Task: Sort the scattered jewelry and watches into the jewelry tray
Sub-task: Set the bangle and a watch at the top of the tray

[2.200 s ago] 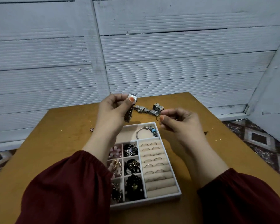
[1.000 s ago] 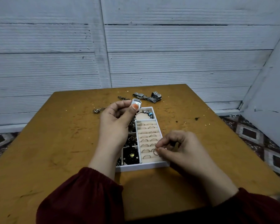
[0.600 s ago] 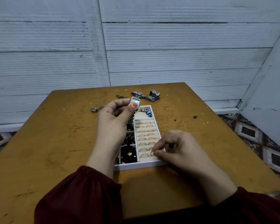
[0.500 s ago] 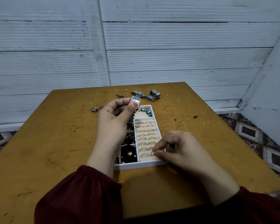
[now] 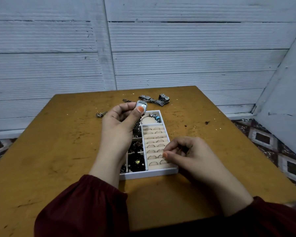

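The left hand (image 5: 120, 124) is raised over the far left part of the jewelry tray (image 5: 149, 174). Its thumb and fingers pinch the square face of a watch (image 5: 141, 106), and the strap hangs straight down toward the small left compartments.

The right hand (image 5: 183, 153) is low at the tray's right edge, fingers curled, with thumb and forefinger tips meeting on the near rows of the ring rolls (image 5: 154, 144). I cannot tell whether they hold a ring; one stands in the slot right at the thumb tip.

The move probably turns on where the held watch goes. The wide far compartment, which already has a beaded bracelet (image 5: 153, 117) in it, lies just right of and below the watch face. It runs across the tray while the strap hangs upright, so the watch would likely need laying over sideways.

Two more metal watches (image 5: 154, 100) lie on the tabletop (image 5: 58, 151) just past the tray's far end, nearer the left hand. Chain pieces (image 5: 101, 114) lie to the left of it. Bare tabletop flanks the tray on both sides, which gives both hands room.
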Demonstrator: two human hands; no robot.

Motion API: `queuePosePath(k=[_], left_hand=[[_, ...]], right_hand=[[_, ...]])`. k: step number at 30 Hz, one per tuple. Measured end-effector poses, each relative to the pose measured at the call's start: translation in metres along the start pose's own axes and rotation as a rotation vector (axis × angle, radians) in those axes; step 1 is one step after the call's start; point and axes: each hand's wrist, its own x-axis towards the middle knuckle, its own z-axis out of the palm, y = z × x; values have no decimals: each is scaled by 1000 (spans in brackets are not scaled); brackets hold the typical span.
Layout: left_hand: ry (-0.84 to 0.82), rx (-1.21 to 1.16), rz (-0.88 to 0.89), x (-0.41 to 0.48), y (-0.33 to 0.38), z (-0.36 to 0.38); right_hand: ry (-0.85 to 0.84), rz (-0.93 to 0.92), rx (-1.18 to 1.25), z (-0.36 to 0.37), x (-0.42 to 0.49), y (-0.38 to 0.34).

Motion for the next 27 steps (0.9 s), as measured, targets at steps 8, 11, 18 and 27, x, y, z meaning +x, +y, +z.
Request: queuePosePath(k=[8, 11, 18, 27], left_hand=[[-7, -12, 17, 1, -1, 1], [-6, -24, 18, 1, -1, 1], [-9, -16, 5, 1, -1, 1], [-14, 3, -1, -2, -1, 3]], right_hand=[[1, 1, 29, 4, 1, -2], [4, 5, 36, 4, 1, -2], [14, 0, -9, 4, 1, -1], [75, -10, 7, 5, 2, 0]])
